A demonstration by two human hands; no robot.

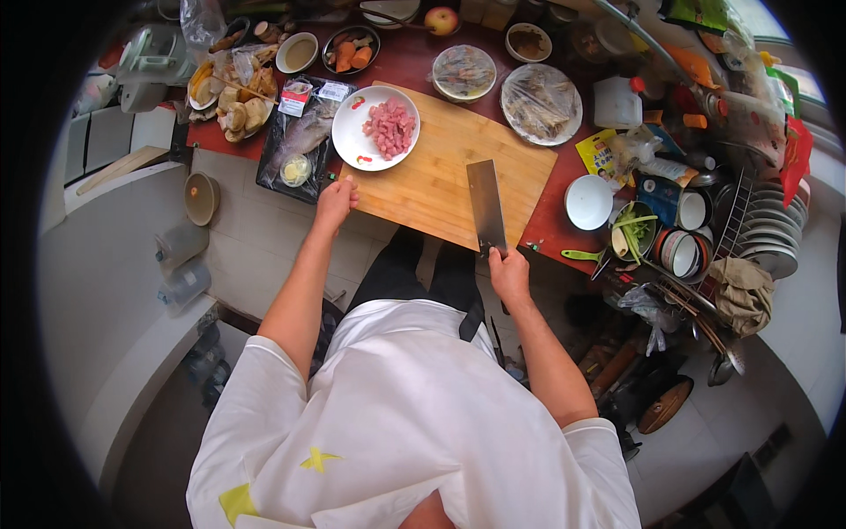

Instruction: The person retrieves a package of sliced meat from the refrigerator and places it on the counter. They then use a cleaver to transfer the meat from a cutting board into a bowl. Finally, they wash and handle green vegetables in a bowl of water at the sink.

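My right hand (509, 272) grips the handle of a Chinese cleaver (486, 202). Its broad blade points away from me over the front right part of a wooden cutting board (456, 152). At the board's front left corner is my left hand (337, 203), fingers curled; whether they touch the board or hold anything is hidden. A white plate (350, 135) rests on the board's far left part. Diced raw pink meat (391, 129) is heaped on the plate's right side.
Left of the plate lies a film-wrapped black tray of fish (307, 135). Film-covered dishes, a bowl (464, 71) and a plate (540, 104), stand behind the board. To the right are a white bowl (588, 202), a green-handled peeler (581, 254) and a dish rack (737, 211).
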